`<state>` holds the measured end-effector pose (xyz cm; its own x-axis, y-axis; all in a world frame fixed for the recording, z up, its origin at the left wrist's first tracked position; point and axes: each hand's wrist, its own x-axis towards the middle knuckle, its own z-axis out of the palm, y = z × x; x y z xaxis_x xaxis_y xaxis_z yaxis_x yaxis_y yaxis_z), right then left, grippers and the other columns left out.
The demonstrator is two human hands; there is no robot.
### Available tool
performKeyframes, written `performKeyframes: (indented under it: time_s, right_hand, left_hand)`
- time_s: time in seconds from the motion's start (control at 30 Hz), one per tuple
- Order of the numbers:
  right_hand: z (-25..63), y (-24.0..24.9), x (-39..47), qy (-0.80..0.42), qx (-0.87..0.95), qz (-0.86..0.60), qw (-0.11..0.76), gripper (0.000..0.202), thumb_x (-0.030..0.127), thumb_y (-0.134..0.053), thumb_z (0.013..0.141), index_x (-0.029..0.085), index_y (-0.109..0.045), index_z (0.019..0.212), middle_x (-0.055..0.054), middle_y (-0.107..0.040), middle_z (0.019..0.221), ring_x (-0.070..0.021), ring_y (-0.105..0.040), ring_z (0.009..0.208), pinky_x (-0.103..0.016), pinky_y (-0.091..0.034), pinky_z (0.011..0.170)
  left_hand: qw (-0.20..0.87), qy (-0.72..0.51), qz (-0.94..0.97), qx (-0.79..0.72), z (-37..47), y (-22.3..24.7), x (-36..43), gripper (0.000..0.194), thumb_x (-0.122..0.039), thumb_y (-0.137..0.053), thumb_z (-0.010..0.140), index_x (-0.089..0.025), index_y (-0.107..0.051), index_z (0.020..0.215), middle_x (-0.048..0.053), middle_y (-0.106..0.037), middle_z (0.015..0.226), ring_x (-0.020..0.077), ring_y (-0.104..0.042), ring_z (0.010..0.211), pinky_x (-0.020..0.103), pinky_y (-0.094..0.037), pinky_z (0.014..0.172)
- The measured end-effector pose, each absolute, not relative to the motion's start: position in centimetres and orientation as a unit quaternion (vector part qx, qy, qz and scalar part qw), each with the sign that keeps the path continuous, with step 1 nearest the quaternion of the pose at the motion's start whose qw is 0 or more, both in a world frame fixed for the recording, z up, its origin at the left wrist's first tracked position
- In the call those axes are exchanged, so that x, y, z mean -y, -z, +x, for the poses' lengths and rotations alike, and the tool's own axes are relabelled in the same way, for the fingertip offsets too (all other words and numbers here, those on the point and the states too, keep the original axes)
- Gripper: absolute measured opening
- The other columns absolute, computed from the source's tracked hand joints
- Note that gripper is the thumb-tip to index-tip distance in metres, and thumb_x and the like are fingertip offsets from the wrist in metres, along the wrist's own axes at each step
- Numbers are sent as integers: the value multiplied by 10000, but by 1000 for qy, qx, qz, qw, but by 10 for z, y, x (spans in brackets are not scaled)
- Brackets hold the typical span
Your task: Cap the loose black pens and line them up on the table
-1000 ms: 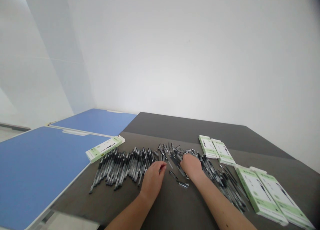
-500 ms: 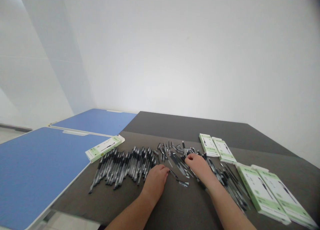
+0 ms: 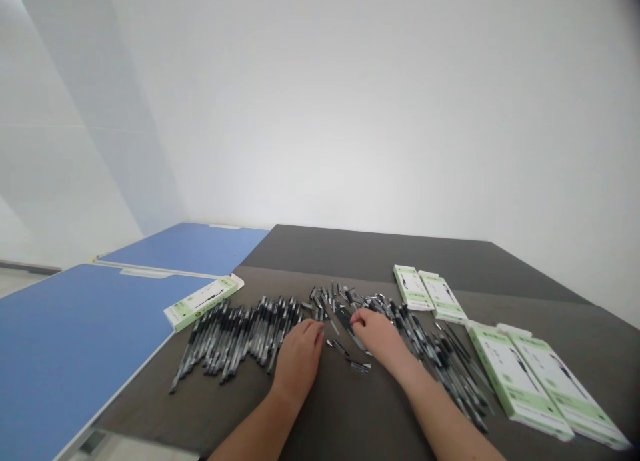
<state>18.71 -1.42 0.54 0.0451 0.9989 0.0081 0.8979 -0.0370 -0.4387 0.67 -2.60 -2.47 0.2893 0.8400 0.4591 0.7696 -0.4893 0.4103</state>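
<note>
My left hand (image 3: 300, 354) rests low over the dark table at the right end of a spread of clear pens with black grips (image 3: 250, 341). Its fingers are curled together, and what they hold, if anything, is hidden. My right hand (image 3: 377, 337) is closed in a pinch beside a loose bunch of thin black refills (image 3: 344, 313); I cannot make out what is between the fingertips. Small clear pen caps (image 3: 359, 366) lie in front of and between the hands, with more pen parts scattered behind them. A second pile of pens (image 3: 450, 364) lies beyond my right forearm.
A green-and-white pen box (image 3: 203, 302) lies at the left edge of the dark table (image 3: 350, 251). More such boxes lie at the right, two farther back (image 3: 443, 295) and two closer (image 3: 520, 381). Blue-topped tables (image 3: 100, 341) adjoin on the left; a white wall stands behind.
My right hand has moved left, closer to my left hand, away from the dark upright piece by its fingers. My left hand has shifted slightly left. The camera view has moved a little.
</note>
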Motion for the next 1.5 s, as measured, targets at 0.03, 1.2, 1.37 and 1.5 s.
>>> performKeyframes:
  time_s: [0.03,1.2,1.37,1.5]
  right_hand:
    - [183,-6,11,-146,679,-703,154,249,212,-420,759,210,-656,839,-36,-696,858,-163,-616,823,-213,-380,652]
    - [161,-24,45,-427,691,-521,261,237,340,-453,791,163,-583,701,58,-479,530,-79,-438,506,-177,-314,497]
    - [168,-21,53,-393,702,-514,299,395,414,-308,889,169,-598,780,36,-519,562,-109,-509,587,-201,-358,599]
    - [170,-17,61,-339,746,-534,209,439,410,-283,905,183,-636,777,25,-562,527,-121,-554,580,-213,-347,592]
  left_hand:
    - [49,-327,797,-506,6,24,26,233,-169,-398,859,-197,-588,992,63,-625,979,201,-566,915,350,-437,838]
    - [576,-513,502,-391,-2,9,19,282,-402,-594,741,-130,-653,791,16,-619,723,124,-548,702,243,-426,691]
    - [592,-624,379,-339,-7,7,15,202,-331,-634,719,-131,-627,743,5,-592,723,95,-544,668,215,-441,670]
    - [588,-684,294,-317,-13,7,10,167,-314,-645,711,-150,-626,737,-10,-594,732,88,-552,659,208,-454,653]
